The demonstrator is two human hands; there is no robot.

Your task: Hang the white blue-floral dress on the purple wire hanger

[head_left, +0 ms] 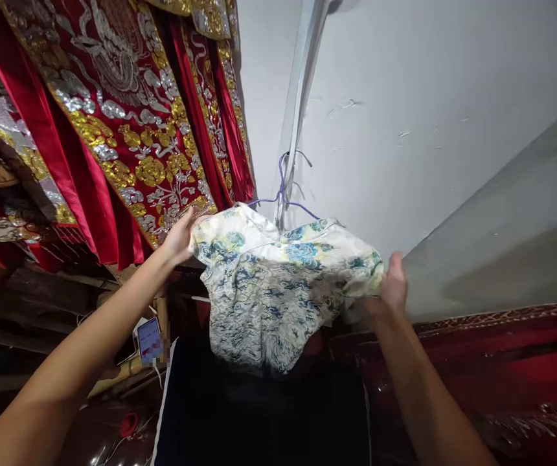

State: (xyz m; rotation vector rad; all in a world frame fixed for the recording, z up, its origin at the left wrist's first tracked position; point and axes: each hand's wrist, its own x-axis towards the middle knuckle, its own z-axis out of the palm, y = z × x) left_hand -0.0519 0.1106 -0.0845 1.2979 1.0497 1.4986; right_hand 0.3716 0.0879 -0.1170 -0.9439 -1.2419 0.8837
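A short-sleeved floral blouse, white with blue, green and yellow flowers, hangs spread out on a purple hanger in the middle of the head view. My left hand is closed on the end of the left-side sleeve. On the other side, my right hand grips the right-side sleeve end, its thumb up and its other fingers partly hidden behind the cloth. Between the two hands the sleeves are stretched outward. The lower part of the blouse is bunched and slightly blurred.
The hanger hooks beside a pale vertical strip on the white wall. Red embroidered cloth with gold and silver sequins hangs at left. A lit phone rests low left by bamboo poles. Dark red furniture stands at right.
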